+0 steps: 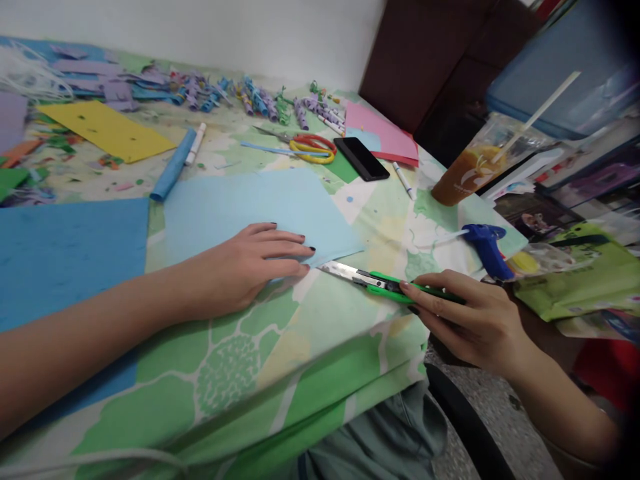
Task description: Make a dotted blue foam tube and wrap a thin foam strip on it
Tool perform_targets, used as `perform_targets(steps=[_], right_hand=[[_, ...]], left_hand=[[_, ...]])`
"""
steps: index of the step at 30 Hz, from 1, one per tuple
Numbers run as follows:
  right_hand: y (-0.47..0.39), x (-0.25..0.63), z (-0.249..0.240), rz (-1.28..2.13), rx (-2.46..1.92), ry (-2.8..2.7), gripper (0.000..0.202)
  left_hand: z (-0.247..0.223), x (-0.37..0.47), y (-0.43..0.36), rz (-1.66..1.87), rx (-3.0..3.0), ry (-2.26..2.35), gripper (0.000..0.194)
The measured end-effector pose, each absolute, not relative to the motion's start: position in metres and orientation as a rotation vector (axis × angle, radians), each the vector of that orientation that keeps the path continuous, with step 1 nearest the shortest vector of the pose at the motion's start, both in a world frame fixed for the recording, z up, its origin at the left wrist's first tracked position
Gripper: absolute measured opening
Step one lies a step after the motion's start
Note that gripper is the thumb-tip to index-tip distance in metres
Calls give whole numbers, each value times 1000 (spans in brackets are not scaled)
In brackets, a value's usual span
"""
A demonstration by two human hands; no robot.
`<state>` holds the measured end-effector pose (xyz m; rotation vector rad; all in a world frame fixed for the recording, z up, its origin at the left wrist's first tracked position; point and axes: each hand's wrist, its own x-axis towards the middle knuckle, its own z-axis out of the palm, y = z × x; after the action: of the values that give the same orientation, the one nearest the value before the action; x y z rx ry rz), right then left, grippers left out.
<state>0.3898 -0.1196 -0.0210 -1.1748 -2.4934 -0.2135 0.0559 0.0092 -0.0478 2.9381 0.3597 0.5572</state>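
A light blue sheet of paper (240, 207) lies on the patterned tablecloth, its near right edge slightly raised. My left hand (250, 267) rests flat on that sheet, fingers stretched to the right. In my right hand (470, 320) is a green utility knife (390, 285), with its blade out. The blade's tip reaches the paper's near edge, just beside my left fingertips; part of it seems tucked under the sheet. Under my left forearm lies a darker blue sheet (75, 260).
Beyond the paper lie a rolled blue tube (174, 165), scissors (313, 147), a black phone (362, 159), a yellow sheet (107, 130) and several curled paper pieces (255, 97). A drink cup (463, 167) and blue glue gun (487, 247) stand near the right table edge.
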Motion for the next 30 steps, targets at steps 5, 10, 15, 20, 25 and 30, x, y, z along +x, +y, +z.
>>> perform_targets(steps=[5,10,15,20,25,30], right_hand=[[-118,389,-20,-229,-1161,-2508,40],[-118,390,-19,-199,-1151,-2499,40],[-116,391,-20,-179,-1134,-2499,40],[-113,393,-20,-175,-1114,-2503,40],[-109,397,-21,-168,-1115,-2509,41],[-97,402,-19,-235,-1148,-2533,44]], left_hand=[[-48,56,9,573,2914,363,43],[-48,56,8,575,2913,379,42],[-47,56,8,567,2931,377,41],[-48,56,8,587,2904,377,40],[-48,55,8,578,2932,364,40],[-47,55,9,561,2937,354,41]])
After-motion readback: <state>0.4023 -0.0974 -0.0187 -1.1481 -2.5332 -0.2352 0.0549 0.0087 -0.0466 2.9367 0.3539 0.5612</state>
